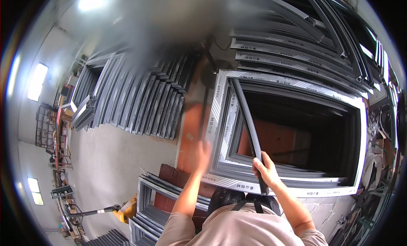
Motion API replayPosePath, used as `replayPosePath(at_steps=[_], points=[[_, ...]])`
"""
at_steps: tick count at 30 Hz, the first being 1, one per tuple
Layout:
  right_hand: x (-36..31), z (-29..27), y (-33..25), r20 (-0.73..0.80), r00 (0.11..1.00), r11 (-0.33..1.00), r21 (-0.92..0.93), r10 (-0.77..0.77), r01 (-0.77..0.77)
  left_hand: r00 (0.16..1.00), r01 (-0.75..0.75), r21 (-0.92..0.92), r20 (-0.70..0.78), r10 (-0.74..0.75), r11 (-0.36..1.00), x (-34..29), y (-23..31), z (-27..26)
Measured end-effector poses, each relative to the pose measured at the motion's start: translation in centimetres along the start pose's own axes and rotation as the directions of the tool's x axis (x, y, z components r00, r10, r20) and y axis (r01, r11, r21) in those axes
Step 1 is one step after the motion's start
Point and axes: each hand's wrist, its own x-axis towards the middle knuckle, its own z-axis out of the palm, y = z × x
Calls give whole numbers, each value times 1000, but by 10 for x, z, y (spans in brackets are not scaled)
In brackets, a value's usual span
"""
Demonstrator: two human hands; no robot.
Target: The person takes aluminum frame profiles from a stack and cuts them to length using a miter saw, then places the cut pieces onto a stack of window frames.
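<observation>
A stack of grey rectangular window frames (360,148) covered in white printed film lies in front of me. Across its left part runs a long dark grey bar (247,114), slanting from the far left corner to the near edge. Closed round the bar's near end is my right hand (266,167), above the near side of the top frame. My left hand (201,157) is smeared by motion, beside the left side of the stack. Its fingers cannot be made out, nor whether they touch the frame.
Grey profiles (292,55) and more frames are piled beyond the stack. A long row of frames (140,97) stands at the far left. Nearer, more frames (148,203) lie by my left arm, beside a yellow pallet jack (126,210). Orange-brown boards (189,135) lie below.
</observation>
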Motion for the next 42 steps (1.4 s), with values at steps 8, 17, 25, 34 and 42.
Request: replayPosePath(at_steps=[8,17,25,34,42], points=[[55,69,70,-284,944,983,-125,-168,138,974,149,-321,209,-83,935,7,7,-7],[118,131,93,-448,855,964,-65,-259,258,907,282,-482,416,-66,830,18,-27,13],[130,133,101,-470,826,950,-133,-311,282,870,284,-427,492,-43,859,21,-28,3],[137,123,115,-522,817,969,-129,-246,210,864,287,-485,504,-4,826,22,-15,-3],[134,130,107,-520,821,971,-125,-237,202,953,148,-647,297,69,748,17,-24,15]])
